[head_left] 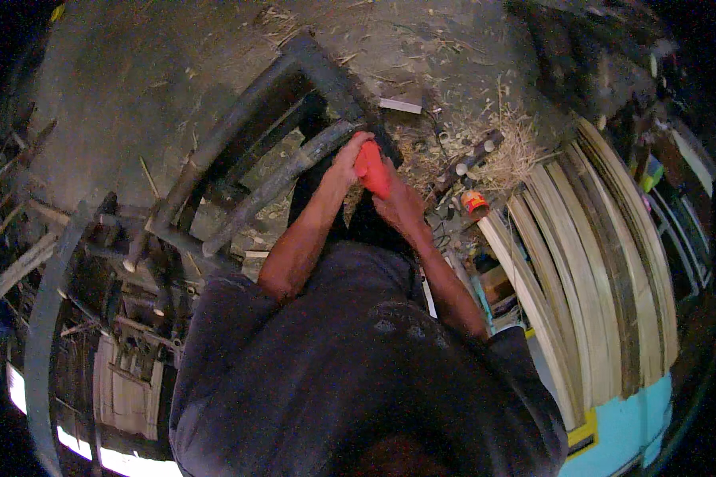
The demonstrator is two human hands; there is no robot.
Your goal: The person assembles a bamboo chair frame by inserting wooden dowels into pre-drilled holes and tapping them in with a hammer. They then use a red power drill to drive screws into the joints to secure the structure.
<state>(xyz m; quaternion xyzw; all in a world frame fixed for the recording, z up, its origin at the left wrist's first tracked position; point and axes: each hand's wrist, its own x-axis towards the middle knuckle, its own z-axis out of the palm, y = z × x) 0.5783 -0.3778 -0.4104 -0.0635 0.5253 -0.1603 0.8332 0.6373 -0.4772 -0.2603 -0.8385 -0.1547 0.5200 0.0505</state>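
A smooth red object (pixel 374 168), with a rounded top and about as long as a hand, sits between my hands; its exact kind is not clear. My left hand (pixel 348 161) is closed on its upper left side. Around its lower right end wraps my right hand (pixel 400 207). Just beyond them lies a dark grey wooden frame (pixel 326 75), with bars and legs like those of a chair or stool. One of its round bars (pixel 294 167) ends right beside my left hand. The underside of the red object is hidden.
Long pale boards (pixel 589 278) are stacked at my right, near a small orange-red can (pixel 474 202). Wood shavings (pixel 517 151) litter the dirt floor beyond. A white strip (pixel 400 106) lies past my hands. More wooden frames (pixel 56 286) crowd the left.
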